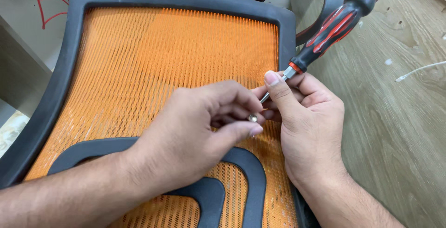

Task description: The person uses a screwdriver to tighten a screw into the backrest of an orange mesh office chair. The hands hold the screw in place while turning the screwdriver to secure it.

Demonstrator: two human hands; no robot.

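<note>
Left hand [195, 135]: thumb and forefinger pinch a small silver metal screw [252, 118]. Right hand [302, 116]: fingers closed round the steel shaft of a black-and-red-handled screwdriver [337, 23]. Tip meets the screw; long axis runs up-right, away from the left hand. Beneath both: orange mesh chair back with grey plastic frame [69, 60].

Head view, close, steeply downward

The chair back [153, 65] is orange woven mesh in a matt grey plastic frame; the screwdriver [337, 23] has a glossy rubbery handle and a metal shaft; the floor [395, 125] looks like wood.
</note>
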